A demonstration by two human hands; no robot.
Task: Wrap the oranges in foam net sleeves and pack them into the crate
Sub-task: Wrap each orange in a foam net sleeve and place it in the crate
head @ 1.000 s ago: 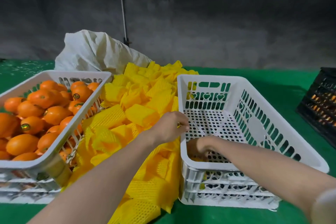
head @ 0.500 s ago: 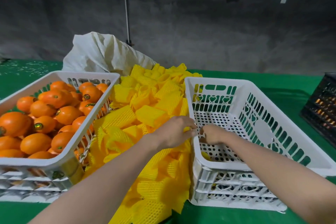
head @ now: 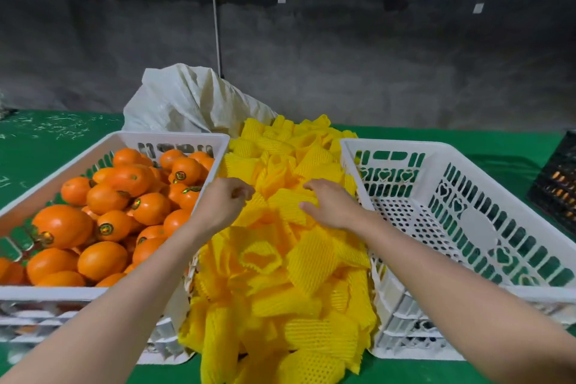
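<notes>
Bare oranges [head: 103, 215] fill the white crate on the left [head: 168, 137]. A heap of yellow foam net sleeves [head: 280, 274] lies between it and the white crate on the right [head: 389, 146], whose visible floor is bare. My right hand [head: 332, 206] grips the right edge of one foam sleeve [head: 288, 206] on top of the heap, thumb and fingers curled on it. My left hand [head: 224, 203] hovers at that sleeve's left edge with its fingers curled; whether they pinch the sleeve is hidden. My right forearm covers the right crate's near corner.
A crumpled white sack [head: 187, 100] lies behind the heap. A black crate [head: 558, 184] stands at the far right edge. Both white crates sit stacked on other crates on a green table cover [head: 46, 146]. A grey wall closes the back.
My right hand has come out of the right crate and moved left onto the sleeve heap. My left hand has shifted left toward the orange crate's edge.
</notes>
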